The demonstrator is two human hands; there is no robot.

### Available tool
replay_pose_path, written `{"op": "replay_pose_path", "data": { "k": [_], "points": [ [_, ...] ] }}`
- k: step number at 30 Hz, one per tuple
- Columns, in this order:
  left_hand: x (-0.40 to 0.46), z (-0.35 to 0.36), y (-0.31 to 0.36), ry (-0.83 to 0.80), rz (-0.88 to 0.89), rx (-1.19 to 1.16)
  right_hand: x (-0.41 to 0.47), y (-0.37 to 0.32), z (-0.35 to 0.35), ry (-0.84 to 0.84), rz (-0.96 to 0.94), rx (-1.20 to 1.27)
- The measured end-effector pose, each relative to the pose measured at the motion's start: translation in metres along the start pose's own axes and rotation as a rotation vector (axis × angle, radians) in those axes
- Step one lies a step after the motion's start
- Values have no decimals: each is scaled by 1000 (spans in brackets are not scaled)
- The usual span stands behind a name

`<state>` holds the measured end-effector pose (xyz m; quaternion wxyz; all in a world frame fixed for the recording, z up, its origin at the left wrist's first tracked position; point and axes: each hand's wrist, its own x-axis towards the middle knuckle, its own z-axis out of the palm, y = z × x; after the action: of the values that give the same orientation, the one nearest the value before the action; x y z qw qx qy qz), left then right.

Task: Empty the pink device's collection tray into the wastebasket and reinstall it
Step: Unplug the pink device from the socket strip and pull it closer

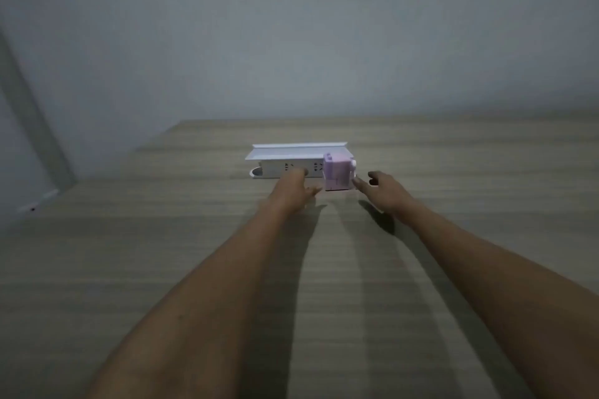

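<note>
A small pink device (pixel 337 174), box-shaped with a white knob on its right side, stands on the wooden table (pixel 162 269) near the far middle. My left hand (pixel 293 190) reaches out just left of it, fingers apart, thumb close to its lower left corner without clearly touching. On the other side, my right hand (pixel 382 188) is stretched forward with spread fingers, its fingertips nearly at the device's right side. Neither hand holds anything. The collection tray cannot be made out separately. No wastebasket is in view.
A white power strip (pixel 278 169) lies directly behind and left of the device, with a white flat box or lid (pixel 298 151) behind it. A grey wall rises beyond the table's far edge. The table's left edge runs diagonally at the left.
</note>
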<state>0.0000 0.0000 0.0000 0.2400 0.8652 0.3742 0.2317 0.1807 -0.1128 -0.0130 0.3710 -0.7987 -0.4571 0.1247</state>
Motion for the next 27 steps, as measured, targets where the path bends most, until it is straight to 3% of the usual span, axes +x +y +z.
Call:
{"op": "replay_pose_path", "data": {
  "k": [6, 11, 17, 27],
  "points": [
    [29, 25, -12, -5, -101, -284, 37, 10, 9, 22, 1, 280],
    [58, 42, -13, -48, -69, -427, 52, 10, 16, -92, -7, 455],
    [55, 46, -15, -50, -60, -495, 44, 8, 22, -64, -5, 526],
    [-14, 3, 4, -114, 40, -521, -19, -16, -9, -106, -96, 417]
  ]
}}
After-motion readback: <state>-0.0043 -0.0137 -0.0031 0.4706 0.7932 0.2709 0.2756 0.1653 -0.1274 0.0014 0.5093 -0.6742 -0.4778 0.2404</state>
